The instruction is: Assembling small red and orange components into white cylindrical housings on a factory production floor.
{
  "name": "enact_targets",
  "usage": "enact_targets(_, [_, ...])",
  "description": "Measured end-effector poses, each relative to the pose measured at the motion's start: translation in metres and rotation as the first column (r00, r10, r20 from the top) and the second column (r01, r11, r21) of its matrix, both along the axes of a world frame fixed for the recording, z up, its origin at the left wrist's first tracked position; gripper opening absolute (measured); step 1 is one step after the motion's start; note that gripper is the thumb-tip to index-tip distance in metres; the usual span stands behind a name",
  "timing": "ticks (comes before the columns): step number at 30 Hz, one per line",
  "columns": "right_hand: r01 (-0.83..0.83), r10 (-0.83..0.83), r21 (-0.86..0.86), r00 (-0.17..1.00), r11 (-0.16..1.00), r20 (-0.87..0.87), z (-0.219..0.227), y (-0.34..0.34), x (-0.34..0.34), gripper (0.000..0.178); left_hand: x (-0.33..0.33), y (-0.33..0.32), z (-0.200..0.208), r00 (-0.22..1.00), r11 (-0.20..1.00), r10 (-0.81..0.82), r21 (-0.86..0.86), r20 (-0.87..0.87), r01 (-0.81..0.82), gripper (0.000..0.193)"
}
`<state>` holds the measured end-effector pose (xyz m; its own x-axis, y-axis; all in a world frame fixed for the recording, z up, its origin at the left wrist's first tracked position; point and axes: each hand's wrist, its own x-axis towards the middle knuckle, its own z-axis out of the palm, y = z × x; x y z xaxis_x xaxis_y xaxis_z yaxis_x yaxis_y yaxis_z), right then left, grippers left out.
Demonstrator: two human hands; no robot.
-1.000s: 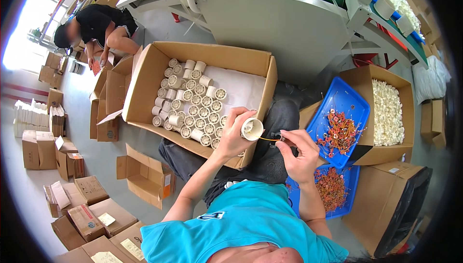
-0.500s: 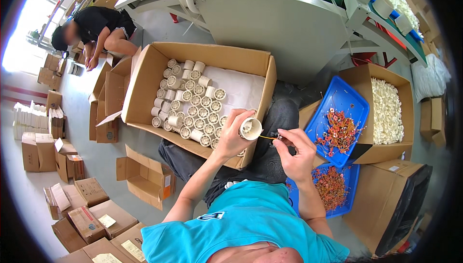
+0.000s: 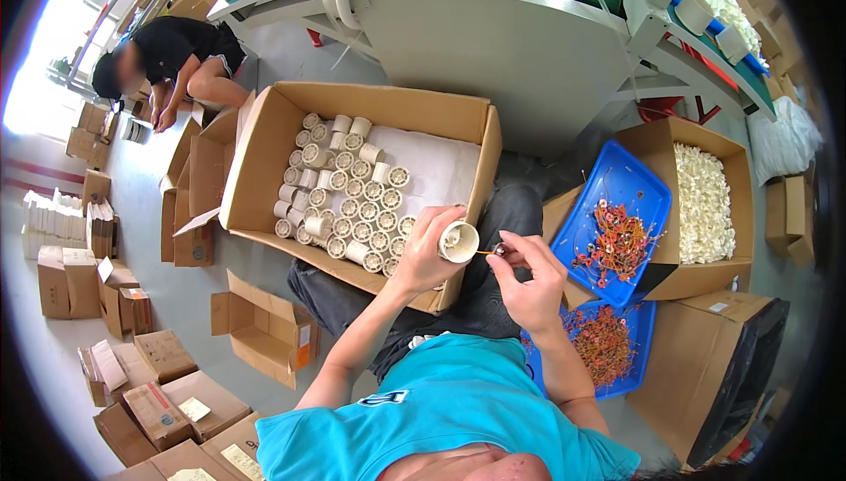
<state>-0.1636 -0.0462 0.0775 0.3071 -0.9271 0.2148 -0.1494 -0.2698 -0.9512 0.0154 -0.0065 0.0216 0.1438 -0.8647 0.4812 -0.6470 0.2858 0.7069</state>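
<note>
Little has shifted since the earlier frame: our hands sit a touch nearer each other. Just right of the open carton (image 3: 264, 164) of stacked white tubes (image 3: 344, 194), our left hand (image 3: 427, 252) is wrapped around a white tube (image 3: 456, 241), mouth turned rightward. Further right, our right hand (image 3: 529, 283) pinches a small wired part (image 3: 495, 252), its lead at the tube's mouth. Beyond lies the blue tray (image 3: 617, 186) of parts. We judge the thin lead could bend if pushed in crooked.
</note>
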Motion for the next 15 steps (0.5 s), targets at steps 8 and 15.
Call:
enact_targets(8, [-0.103,0.066,-0.184,0.978,0.978,-0.197,-0.015,-0.009,0.023,0.020,-0.013,-0.014,0.001,0.994,0.996,-0.081,-0.039,0.076,0.085,0.044])
enact_targets(15, [-0.147,0.119,-0.114,0.967,0.983,-0.227,-0.014,-0.017,0.020,0.016,-0.015,-0.012,0.005,0.993,0.993,-0.114,0.000,-0.024,0.114,0.043])
